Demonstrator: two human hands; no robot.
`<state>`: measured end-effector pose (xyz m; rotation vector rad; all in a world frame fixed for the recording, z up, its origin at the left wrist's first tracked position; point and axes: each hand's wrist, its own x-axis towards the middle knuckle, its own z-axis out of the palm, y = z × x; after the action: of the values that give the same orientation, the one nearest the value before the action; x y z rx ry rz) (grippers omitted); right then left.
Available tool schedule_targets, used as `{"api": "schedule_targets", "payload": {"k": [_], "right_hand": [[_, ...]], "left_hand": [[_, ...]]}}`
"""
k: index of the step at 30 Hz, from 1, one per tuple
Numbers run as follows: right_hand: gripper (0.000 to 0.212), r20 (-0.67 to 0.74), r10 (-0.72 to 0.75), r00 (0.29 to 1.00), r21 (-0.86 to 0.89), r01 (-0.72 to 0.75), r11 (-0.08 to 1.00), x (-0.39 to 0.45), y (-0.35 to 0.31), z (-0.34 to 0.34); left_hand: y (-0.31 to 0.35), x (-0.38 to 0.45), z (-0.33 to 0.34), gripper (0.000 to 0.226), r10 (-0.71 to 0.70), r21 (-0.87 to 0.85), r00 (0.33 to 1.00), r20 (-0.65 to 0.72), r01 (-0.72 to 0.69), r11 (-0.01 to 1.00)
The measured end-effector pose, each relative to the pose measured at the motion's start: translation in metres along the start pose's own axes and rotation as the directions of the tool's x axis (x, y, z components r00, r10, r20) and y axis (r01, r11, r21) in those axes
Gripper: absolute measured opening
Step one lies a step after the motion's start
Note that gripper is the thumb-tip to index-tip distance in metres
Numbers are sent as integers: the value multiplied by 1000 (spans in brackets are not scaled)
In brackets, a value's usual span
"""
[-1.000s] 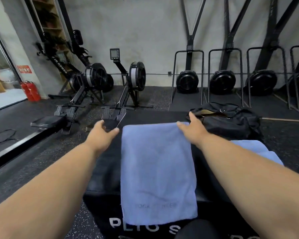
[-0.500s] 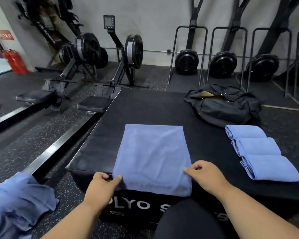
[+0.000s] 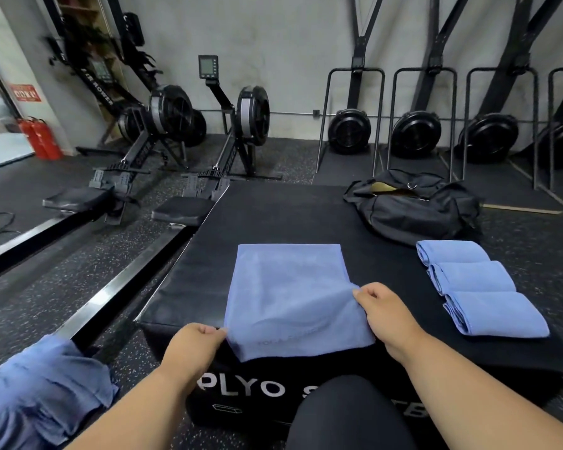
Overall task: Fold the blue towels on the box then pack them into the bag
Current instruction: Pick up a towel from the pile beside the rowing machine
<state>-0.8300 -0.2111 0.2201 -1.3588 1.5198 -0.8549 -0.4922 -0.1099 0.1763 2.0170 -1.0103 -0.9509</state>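
**Blue towel held at both near edges on the plyo box**

A blue towel [image 3: 290, 297] is shown spread flat on the black top of the box [image 3: 273, 216], its near edge hanging slightly over the front face, where white lettering reading "PLYO" is visible. The towel's near left corner is pinched by the left hand [image 3: 194, 347], at about 7 o'clock from the towel's centre; the fingers are curled round the cloth edge. The right edge is gripped by the right hand [image 3: 382, 311], at about 4 o'clock, and the cloth there is lifted slightly off the box, so that a shallow ridge is raised toward the towel's middle.

Three folded towels [image 3: 478, 287] are laid in a row on the box at 3 o'clock from the spread towel, each touching the next and well apart from the right hand. A black bag [image 3: 413, 209] is seen at 1 o'clock, at the far right corner of the box, with its top partly open; whether it rests on the box or just behind it cannot be told.

A heap of unfolded blue towels [image 3: 39, 394] is seen at 8 o'clock, beside the box at lower left. Rowing machines [image 3: 182, 125] are ranged along the far wall at 11 o'clock, and red fire extinguishers [image 3: 41, 138] stand at 10 o'clock.
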Motion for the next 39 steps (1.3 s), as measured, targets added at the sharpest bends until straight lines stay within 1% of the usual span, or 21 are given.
{"api": "schedule_targets", "payload": {"k": [2,4,7,8,10,13,16,18,19,21,22,24,26,29,30,32,34,36,39], "right_hand": [[27,30,-12,999,-20,13,1000,1,-2,2],[26,58,8,998,-44,-6,999,1,2,5],[14,82,60,995,-35,-57,998,-2,12,9],[14,94,67,993,-32,-65,997,-3,15,9],[28,131,76,988,-47,-71,996,-6,18,7],[44,219,53,974,-109,-30,994,-14,18,-2],[45,264,9,965,-170,37,985,-16,20,-7],[42,250,-39,968,-130,74,989,-16,13,-9],[40,223,-66,972,-69,83,994,-15,7,-10],[36,129,-116,985,68,108,992,-8,-6,-12],[35,67,-127,990,103,120,987,-4,-14,-14],[34,-12,-124,992,103,125,987,5,-22,-17],[34,-11,-96,995,68,96,993,9,-21,-16],[36,26,-34,999,0,34,999,8,-4,-7],[35,37,-12,999,-5,12,1000,7,2,-5],[32,29,15,999,-21,-15,1000,4,13,-4],[34,10,22,1000,-39,-21,999,6,20,-4],[43,7,22,1000,-42,-21,999,9,22,-4],[59,1,33,999,-91,-33,995,10,22,-2]], "left_hand": [[0,-3,6,61,-52,59,996,76,48,997],[-11,-4,18,50,-86,99,990,116,75,992],[-27,-4,36,38,-92,-51,990,103,98,994],[-30,-4,42,37,-91,-89,992,82,98,991],[-32,-5,48,37,-103,-132,995,15,104,986],[-32,-7,44,38,-103,-85,994,-41,99,991],[-23,-11,29,29,-68,-92,997,-31,65,994],[-8,-13,14,26,-12,-144,999,-34,7,990],[1,-12,5,26,24,-171,999,-45,-32,985],[20,-7,-12,24,90,-217,992,-92,-108,970],[27,-4,-19,21,106,-259,988,-110,-131,957],[34,3,-23,17,96,-372,991,-97,-125,920],[28,9,-16,20,52,-418,998,-45,-66,906],[6,13,4,39,-18,-415,998,57,40,909],[-1,12,10,42,-39,-397,997,72,64,916],[-15,13,17,37,-66,-359,996,58,83,930],[-21,15,19,24,-90,-345,996,5,86,935],[-21,18,18,19,-99,-320,994,-38,81,944],[-17,15,19,21,-91,-264,992,-85,66,962]]}}
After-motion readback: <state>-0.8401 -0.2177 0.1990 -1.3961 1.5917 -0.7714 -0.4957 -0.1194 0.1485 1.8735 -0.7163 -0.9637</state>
